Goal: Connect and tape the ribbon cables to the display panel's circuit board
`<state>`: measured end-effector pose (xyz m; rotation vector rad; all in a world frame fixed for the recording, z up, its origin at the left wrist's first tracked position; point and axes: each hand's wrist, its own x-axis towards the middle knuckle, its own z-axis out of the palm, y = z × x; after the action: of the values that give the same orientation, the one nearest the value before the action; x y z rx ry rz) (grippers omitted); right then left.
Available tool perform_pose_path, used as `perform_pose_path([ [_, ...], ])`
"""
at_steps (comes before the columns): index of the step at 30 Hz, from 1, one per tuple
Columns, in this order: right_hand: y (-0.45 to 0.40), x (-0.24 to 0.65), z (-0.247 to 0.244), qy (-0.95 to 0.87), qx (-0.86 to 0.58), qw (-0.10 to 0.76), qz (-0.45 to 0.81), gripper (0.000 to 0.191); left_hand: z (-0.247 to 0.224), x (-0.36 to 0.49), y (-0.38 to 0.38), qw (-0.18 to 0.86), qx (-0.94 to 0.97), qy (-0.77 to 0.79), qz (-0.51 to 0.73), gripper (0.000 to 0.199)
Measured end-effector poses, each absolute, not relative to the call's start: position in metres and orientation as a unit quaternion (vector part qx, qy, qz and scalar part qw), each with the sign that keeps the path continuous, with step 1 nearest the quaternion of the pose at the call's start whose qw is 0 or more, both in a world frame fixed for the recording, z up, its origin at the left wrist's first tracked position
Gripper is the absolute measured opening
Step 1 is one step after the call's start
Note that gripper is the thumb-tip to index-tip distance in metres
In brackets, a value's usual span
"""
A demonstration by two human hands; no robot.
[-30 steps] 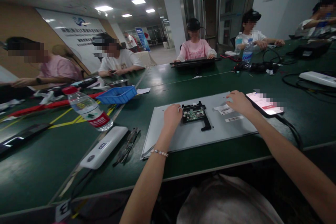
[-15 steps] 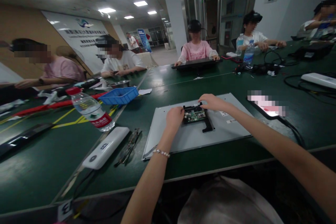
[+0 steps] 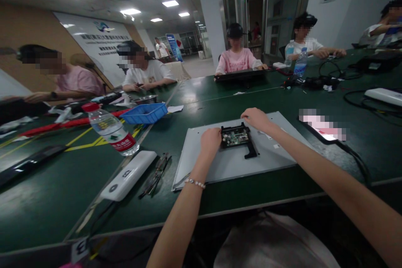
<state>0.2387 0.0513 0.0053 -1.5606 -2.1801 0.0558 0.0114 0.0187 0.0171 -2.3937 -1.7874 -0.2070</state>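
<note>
A flat grey metal panel (image 3: 213, 169), like the back of a screen, lies on the table before me. On it is a black plastic frame (image 3: 250, 150) with a green circuit board (image 3: 234, 137) inside. My left hand (image 3: 211, 140) has its fingers closed at the frame's left edge; their tips are partly hidden. At the frame's far right corner, my right hand (image 3: 256, 118) is bent with thumb and fingers pinched around the edge.
Left of the panel lie glasses (image 3: 156, 176), a white power bank (image 3: 128, 176) and a water bottle (image 3: 109, 130). A blue tray (image 3: 144, 114) sits farther back. A phone (image 3: 322, 127) with a cable is at right. Several people sit around the green table (image 3: 201, 98).
The view has shifted slightly, moving the scene a little to the right. My right hand has drawn slightly toward the frame's corner. My left hand stays at the left edge.
</note>
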Motion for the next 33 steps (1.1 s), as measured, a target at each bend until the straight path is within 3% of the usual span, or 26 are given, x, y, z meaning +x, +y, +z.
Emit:
perform_pose_path([
  [10,0.039,0.277,-0.021,-0.794,-0.56,0.222,0.08,0.031,0.023,0.005,0.02,0.094,-0.787,-0.608,-0.045,0.031],
  [16,0.039,0.281,-0.021,-0.775,-0.565,0.27,0.079,0.03,0.02,0.007,0.02,0.099,-0.783,-0.611,-0.063,0.043],
  [21,0.039,0.275,-0.031,-0.767,-0.553,0.323,0.044,0.032,0.023,0.005,0.02,0.094,-0.777,-0.617,-0.084,0.036],
  [33,0.038,0.269,-0.04,-0.766,-0.516,0.383,0.022,0.031,0.081,-0.03,0.007,0.172,-0.745,-0.637,-0.099,0.038],
])
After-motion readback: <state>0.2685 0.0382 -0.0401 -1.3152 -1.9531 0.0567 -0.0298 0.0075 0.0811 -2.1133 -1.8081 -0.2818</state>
